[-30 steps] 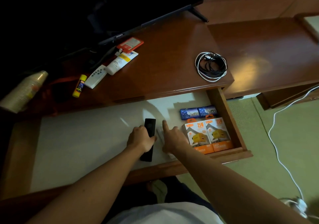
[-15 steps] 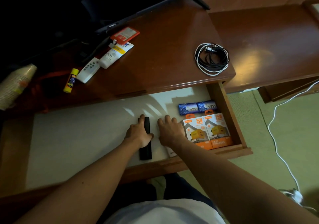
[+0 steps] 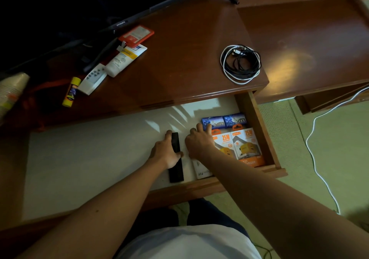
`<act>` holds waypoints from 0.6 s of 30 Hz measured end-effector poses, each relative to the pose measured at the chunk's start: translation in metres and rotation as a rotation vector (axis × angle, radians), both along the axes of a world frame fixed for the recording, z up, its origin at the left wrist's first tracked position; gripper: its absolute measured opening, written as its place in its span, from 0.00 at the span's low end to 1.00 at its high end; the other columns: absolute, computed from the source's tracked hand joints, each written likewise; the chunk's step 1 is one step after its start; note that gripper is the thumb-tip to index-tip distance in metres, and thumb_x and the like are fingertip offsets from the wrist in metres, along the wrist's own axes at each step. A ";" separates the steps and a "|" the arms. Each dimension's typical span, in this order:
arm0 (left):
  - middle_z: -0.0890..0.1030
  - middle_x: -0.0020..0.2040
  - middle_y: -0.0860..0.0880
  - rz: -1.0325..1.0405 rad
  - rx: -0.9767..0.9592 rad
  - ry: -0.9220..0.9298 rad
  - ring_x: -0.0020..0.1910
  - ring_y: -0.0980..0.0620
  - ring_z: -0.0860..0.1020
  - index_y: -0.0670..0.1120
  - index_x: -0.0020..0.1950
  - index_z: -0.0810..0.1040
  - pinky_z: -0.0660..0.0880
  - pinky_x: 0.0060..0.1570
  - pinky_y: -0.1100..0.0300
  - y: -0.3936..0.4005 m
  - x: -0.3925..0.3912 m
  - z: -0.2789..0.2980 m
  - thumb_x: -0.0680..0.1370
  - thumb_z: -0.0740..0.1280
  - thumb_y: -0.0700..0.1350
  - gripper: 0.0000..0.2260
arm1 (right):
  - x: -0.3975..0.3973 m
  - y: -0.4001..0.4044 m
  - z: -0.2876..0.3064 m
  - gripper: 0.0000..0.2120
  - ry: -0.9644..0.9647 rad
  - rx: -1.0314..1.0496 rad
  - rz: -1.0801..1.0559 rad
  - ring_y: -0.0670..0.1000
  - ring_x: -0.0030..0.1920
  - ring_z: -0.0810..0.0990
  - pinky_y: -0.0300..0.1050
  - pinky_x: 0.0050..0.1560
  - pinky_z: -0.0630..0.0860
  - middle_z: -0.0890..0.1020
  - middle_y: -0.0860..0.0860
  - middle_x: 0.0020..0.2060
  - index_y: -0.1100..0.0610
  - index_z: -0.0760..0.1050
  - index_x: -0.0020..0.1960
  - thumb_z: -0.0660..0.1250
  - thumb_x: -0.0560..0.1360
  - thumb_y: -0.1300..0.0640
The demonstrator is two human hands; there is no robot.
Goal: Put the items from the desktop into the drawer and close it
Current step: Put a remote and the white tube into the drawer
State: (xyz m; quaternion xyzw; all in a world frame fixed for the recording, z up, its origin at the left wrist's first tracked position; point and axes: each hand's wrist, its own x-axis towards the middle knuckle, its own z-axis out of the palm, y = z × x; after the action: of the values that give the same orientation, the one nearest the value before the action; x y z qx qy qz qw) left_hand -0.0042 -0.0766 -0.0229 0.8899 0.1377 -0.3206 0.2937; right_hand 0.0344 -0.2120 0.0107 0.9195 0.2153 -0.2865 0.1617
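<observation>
Left hand [image 3: 165,152] curled round a slim black rectangular remote [image 3: 176,157], lying flat on the white floor of the open wooden drawer [image 3: 259,127]. Right hand [image 3: 199,142] at 3 o'clock of it — fingers spread flat, resting on a white box [image 3: 200,169], tips touching two blue packets [image 3: 223,121]. Two orange charger boxes [image 3: 237,147] further toward 3 o'clock. On the brown wooden desktop [image 3: 179,63] at 12 o'clock: coiled black and white cables [image 3: 240,64], white tube [image 3: 124,60], white remote [image 3: 92,79], yellow glue stick [image 3: 71,91], red card [image 3: 136,35].
</observation>
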 end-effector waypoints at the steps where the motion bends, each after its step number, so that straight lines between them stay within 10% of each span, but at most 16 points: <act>1: 0.70 0.74 0.42 -0.011 0.000 0.001 0.67 0.39 0.74 0.55 0.81 0.46 0.76 0.62 0.46 -0.002 0.000 -0.001 0.76 0.72 0.56 0.44 | 0.002 -0.002 0.002 0.19 0.007 -0.001 0.009 0.65 0.73 0.60 0.73 0.71 0.51 0.72 0.57 0.69 0.53 0.76 0.66 0.66 0.78 0.47; 18: 0.66 0.77 0.42 -0.060 -0.115 0.121 0.69 0.40 0.72 0.56 0.82 0.43 0.76 0.64 0.48 -0.015 0.011 0.007 0.73 0.76 0.44 0.50 | 0.015 -0.029 0.011 0.18 0.087 0.119 0.030 0.63 0.75 0.61 0.73 0.71 0.56 0.75 0.56 0.66 0.54 0.76 0.66 0.70 0.77 0.54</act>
State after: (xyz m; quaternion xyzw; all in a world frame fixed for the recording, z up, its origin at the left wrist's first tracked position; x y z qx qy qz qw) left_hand 0.0072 -0.0919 -0.0162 0.8543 0.1100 -0.3898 0.3259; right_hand 0.0492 -0.2415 0.0218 0.9109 0.2525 -0.3102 0.1013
